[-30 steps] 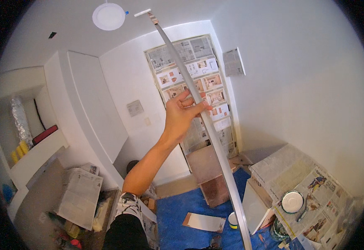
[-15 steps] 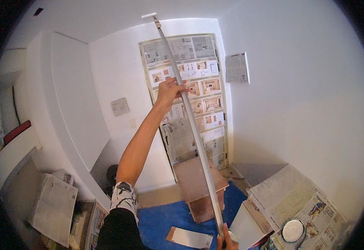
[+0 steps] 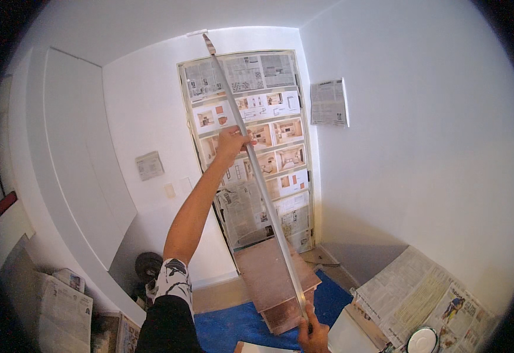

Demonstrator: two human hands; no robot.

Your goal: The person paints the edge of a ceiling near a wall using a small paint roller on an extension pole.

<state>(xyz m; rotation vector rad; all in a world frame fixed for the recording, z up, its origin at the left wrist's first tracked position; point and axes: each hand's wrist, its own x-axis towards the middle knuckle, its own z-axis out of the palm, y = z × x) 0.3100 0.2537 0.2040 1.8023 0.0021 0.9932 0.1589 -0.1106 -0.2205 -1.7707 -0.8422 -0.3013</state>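
A long grey pole (image 3: 263,188) slants across the view with a slim white roller head (image 3: 197,33) at its top end. The roller is at the top of the white wall, by the ceiling line above the door; whether it touches is too small to tell. My left hand (image 3: 233,143) is closed round the pole about midway, its arm stretched up and forward. Lower down, my right hand (image 3: 314,336) grips the pole's bottom end. Behind the pole stands a door (image 3: 257,156) covered with newspaper and printed sheets.
A brown box-like piece (image 3: 266,276) stands on a blue floor sheet (image 3: 330,303) before the door. Newspaper (image 3: 410,288) covers a surface at lower right, bearing a round white-topped can (image 3: 423,340). A paper-covered panel (image 3: 329,103) juts from the right wall. White cupboard doors (image 3: 74,153) line the left.
The roller head has come down from the ceiling to the top of the wall. My right hand shows more fully. The view has shifted somewhat, with both hands still on the pole.
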